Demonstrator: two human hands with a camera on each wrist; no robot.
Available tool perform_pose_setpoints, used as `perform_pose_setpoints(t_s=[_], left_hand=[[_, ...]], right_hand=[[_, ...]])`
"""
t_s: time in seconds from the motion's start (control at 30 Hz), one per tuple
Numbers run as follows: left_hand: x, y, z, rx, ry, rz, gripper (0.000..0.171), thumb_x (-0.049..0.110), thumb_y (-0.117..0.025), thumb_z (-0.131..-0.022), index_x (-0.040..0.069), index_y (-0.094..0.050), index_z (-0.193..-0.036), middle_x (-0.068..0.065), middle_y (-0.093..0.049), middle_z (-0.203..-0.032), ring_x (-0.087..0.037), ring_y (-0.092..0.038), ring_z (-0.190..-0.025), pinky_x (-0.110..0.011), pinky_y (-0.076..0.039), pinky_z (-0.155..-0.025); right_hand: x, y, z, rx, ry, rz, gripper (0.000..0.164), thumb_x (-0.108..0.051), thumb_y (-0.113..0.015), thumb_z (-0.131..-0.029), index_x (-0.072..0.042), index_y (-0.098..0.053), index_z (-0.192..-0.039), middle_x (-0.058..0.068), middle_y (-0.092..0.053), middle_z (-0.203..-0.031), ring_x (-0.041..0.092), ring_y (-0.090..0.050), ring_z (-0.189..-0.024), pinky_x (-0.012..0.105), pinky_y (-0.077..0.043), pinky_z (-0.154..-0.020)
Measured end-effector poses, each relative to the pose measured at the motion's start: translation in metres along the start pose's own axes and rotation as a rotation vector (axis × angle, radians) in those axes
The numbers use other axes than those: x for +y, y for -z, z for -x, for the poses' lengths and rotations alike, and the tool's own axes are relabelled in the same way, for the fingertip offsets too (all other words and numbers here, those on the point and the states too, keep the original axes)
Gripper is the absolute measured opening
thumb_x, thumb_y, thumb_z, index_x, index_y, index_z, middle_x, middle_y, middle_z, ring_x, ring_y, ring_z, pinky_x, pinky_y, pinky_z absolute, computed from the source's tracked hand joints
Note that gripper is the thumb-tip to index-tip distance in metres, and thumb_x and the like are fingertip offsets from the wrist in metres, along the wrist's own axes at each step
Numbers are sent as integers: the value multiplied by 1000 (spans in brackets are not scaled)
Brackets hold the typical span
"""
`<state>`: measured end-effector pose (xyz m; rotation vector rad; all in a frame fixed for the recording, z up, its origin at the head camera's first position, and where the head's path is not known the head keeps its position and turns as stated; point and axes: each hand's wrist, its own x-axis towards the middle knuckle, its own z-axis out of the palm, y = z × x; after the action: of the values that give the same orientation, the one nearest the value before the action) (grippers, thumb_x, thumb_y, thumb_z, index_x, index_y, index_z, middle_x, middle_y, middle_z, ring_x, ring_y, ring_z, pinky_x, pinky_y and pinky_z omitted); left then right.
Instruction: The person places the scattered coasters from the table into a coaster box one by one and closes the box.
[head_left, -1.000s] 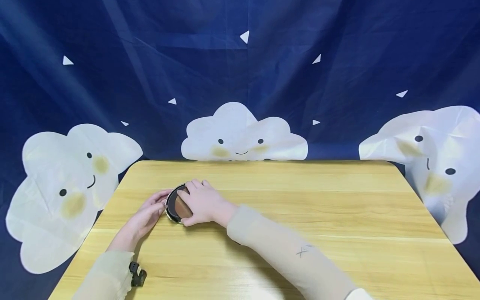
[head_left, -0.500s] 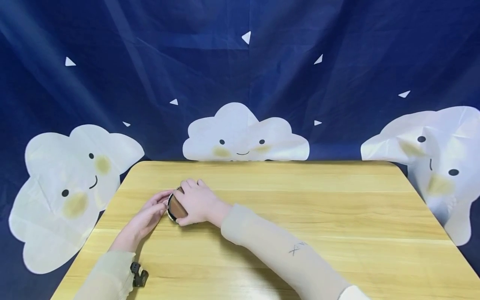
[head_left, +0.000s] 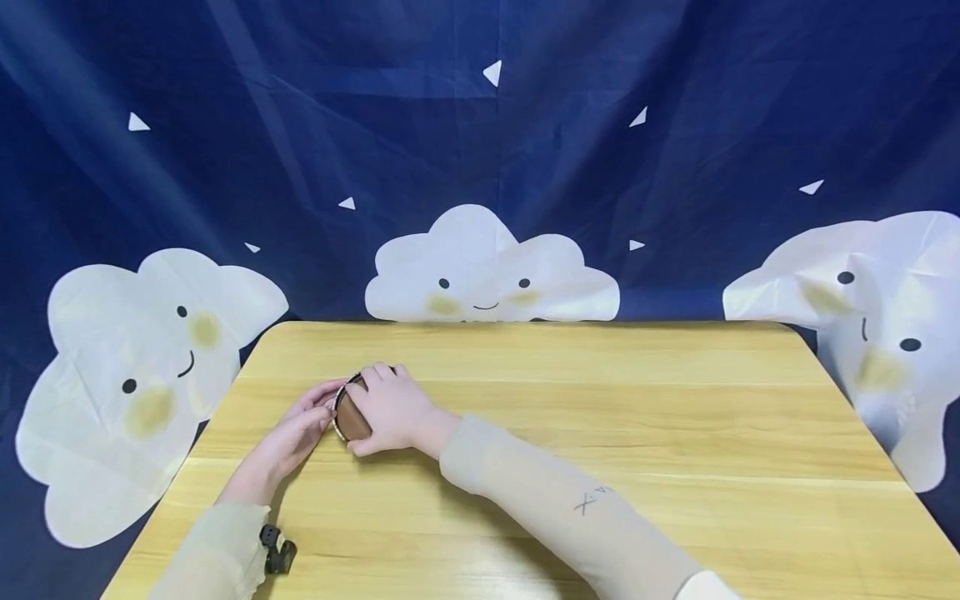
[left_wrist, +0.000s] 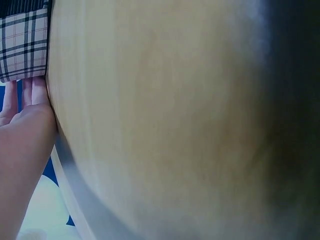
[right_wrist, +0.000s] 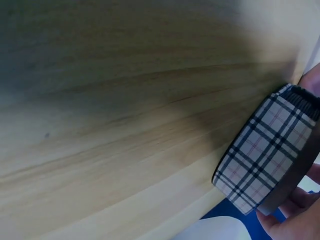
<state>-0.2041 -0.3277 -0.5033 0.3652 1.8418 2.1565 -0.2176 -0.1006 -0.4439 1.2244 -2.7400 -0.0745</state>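
A round plaid box (right_wrist: 265, 155) stands at the left of the table, its wall white with dark and pink lines and a dark ribbed section at one end. Its brown lid (head_left: 352, 419) covers the top, with a thin dark and light rim showing at the left. From the right, my right hand (head_left: 397, 408) spreads over the lid and grips its edge, hiding much of it. My left hand (head_left: 306, 417) holds the box's left side, thumb nearer me and fingers behind. Its fingers (left_wrist: 39, 91) meet the plaid wall in the left wrist view.
The wooden table (head_left: 637, 417) reaches back to a dark blue curtain (head_left: 562, 125) printed with smiling white clouds. A small black device (head_left: 277, 552) is fixed at my left sleeve.
My right hand has shifted slightly left with the brown lid, which now covers the dark inside seen a second ago. The left hand has stayed in place against the box.
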Motion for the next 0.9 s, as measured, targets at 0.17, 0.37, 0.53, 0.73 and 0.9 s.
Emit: perform_pose_setpoints(t_s=[0.17, 0.37, 0.53, 0.73, 0.9], left_hand=[[0, 0, 0, 4, 22, -8, 54, -10, -40, -100, 26, -60, -134, 19, -68, -132, 3, -62, -120, -12, -47, -103], [1, 0, 0, 10, 9, -1, 55, -11, -39, -97, 24, -59, -136, 18, -68, -133, 3, -61, -120, -12, -46, -103], [2, -1, 0, 23, 15, -1, 55, -11, -39, -97, 25, -58, -134, 19, -67, -132, 4, -61, -118, -12, -46, -102], [4, -2, 1, 45, 30, -10, 54, -10, -40, -97, 24, -56, -135, 20, -65, -132, 4, -60, -119, -11, -46, -103], [6, -3, 2, 48, 44, -6, 52, -9, -39, -97, 23, -55, -134, 20, -65, -131, 4, -60, -119, -11, -46, -103]], right_hand=[[5, 0, -4, -16, -11, -43, 83, -75, -64, -86, -21, -55, -149, 1, -58, -139, 16, -53, -129, 33, -47, -100], [9, -2, -10, -24, -27, -40, 82, -77, -62, -87, -22, -56, -148, 0, -58, -140, 16, -53, -129, 32, -48, -102], [11, -2, -12, -19, -25, -61, 82, -78, -63, -87, -23, -57, -148, 1, -57, -141, 16, -52, -130, 33, -47, -104], [11, -2, -14, -17, -16, -62, 83, -79, -61, -88, -23, -56, -149, 0, -57, -142, 16, -52, -131, 33, -47, -107], [11, -3, -14, -30, -2, -80, 84, -80, -59, -90, -23, -54, -151, 1, -56, -145, 17, -52, -134, 34, -47, -112]])
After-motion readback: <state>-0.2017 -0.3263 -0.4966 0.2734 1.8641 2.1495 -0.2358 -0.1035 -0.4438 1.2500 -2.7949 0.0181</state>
